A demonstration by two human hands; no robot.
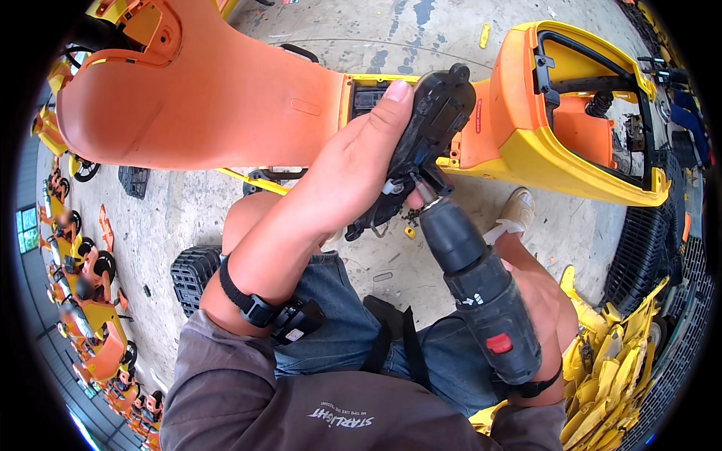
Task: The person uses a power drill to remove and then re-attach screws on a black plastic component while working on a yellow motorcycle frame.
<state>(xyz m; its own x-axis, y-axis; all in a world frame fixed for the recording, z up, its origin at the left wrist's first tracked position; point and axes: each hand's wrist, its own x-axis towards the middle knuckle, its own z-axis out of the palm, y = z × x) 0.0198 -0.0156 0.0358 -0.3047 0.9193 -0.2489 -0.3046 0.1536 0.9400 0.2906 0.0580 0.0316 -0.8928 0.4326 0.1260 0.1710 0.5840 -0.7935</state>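
Observation:
My left hand [361, 161] is closed round a black plastic housing [430, 113], holding it tilted above the scooter body, thumb along its upper side. A black cordless drill [481, 289] points up and left at the housing. Its bit meets or nearly meets the housing's lower side, beside a small metal fitting [391, 186]. My right forearm [547, 319] runs up behind the drill; the right hand on the drill is mostly hidden by its body. Behind the housing lies an orange scooter body [248, 105] with an open compartment [368, 96] in its middle.
A yellow frame section [526, 161] forms the scooter's right end. Yellow plastic panels [613, 376] are heaped at lower right, near black crates [643, 233]. Another black crate [197, 274] stands by my left elbow. Several orange and yellow scooters [98, 301] line the far left.

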